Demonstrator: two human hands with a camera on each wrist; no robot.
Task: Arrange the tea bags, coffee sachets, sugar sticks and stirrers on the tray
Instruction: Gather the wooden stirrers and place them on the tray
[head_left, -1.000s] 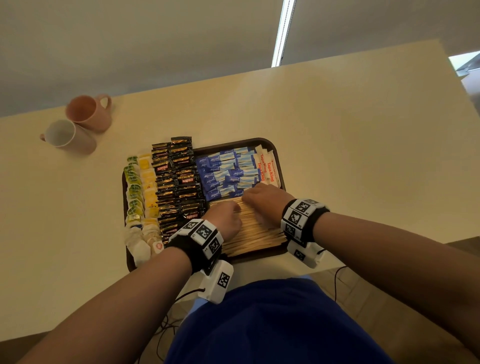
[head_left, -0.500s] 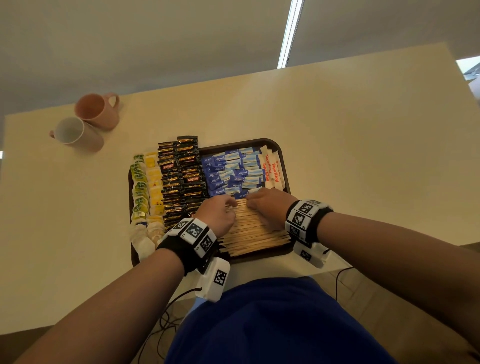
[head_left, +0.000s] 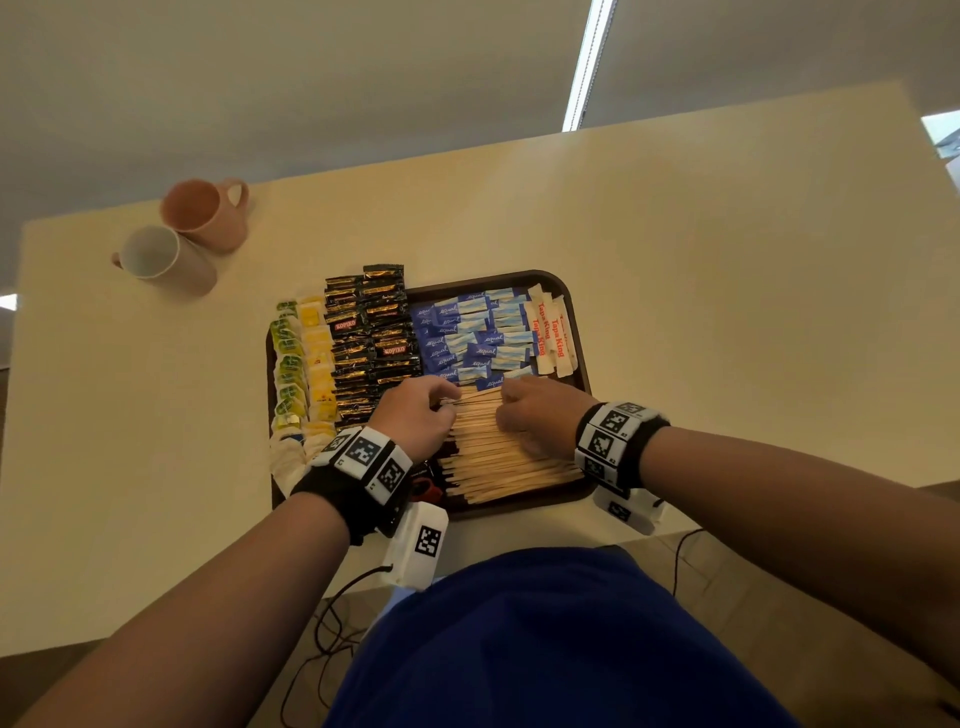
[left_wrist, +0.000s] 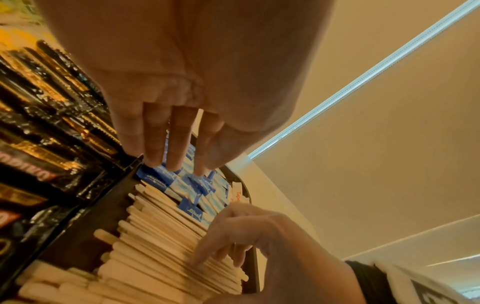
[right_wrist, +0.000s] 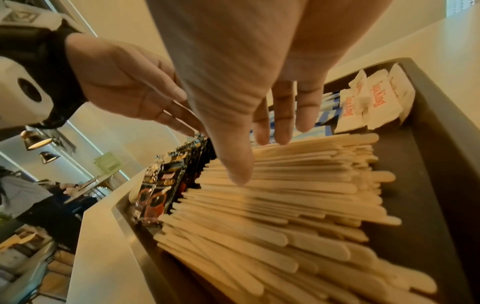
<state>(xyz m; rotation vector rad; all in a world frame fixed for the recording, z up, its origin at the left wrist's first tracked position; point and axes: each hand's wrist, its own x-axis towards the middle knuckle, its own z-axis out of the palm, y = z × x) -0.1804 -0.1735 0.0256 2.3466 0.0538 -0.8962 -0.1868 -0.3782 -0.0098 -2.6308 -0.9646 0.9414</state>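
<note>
On the near right part of the tray (head_left: 581, 332), the wooden stirrers (head_left: 498, 457) lie in a stack, long axes running left-right across the tray, parallel w/ its near edge. Left hand (head_left: 415, 415) sits at the stack's far left end, right hand (head_left: 540, 415) at the far right side; both rest fingers on the sticks. Wrist views show fingers roughly straight on both hands, so each grip is released, nothing pinched. Beyond the stirrers: blue sugar sachets (head_left: 472, 338) and white sugar sticks (head_left: 550, 332), the latter w/ long axes pointing away from the person. Black coffee sachets (head_left: 371, 343) fill the middle-left in 2 columns, tea bags (head_left: 301, 364) along the left edge. Tray sits on the table (head_left: 727, 312); 2 mugs (head_left: 182, 239) far left, well apart from it.
</note>
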